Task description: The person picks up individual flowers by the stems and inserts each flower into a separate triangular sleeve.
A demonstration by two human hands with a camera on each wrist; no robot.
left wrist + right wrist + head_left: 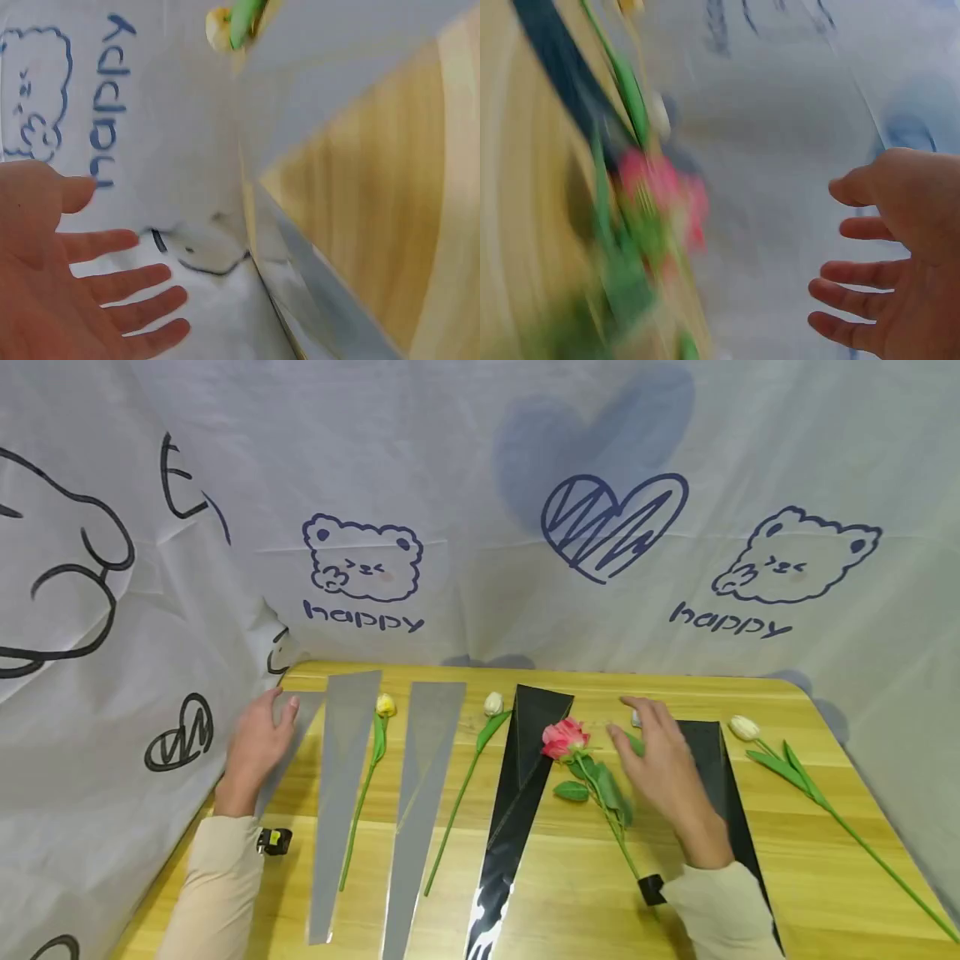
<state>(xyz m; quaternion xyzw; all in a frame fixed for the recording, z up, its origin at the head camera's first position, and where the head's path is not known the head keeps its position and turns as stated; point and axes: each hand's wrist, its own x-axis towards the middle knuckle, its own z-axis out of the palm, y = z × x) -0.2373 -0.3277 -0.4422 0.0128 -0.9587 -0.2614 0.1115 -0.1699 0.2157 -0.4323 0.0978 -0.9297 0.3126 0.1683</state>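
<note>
My left hand (257, 747) is held with spread fingers over a grey wrapping sleeve (309, 706) at the table's left end, holding nothing. Right of it lie two more grey sleeves and a yellow tulip (386, 705). My right hand (663, 768) hovers with loose, parted fingers, also holding nothing. Just left of it a pink rose (564, 739) lies partly over a black sleeve (531, 718). A green leaf (636, 743) and something whitish show behind the right fingers, mostly hidden. Another black sleeve (705, 743) lies partly under the right arm. The right wrist view is blurred.
A white tulip (492, 703) lies between grey and black sleeves, another white tulip (744, 727) at the right end. The wooden table (810, 702) meets a white cloth backdrop (480, 593) with printed bears and hearts. Black wrist cameras sit by both cuffs.
</note>
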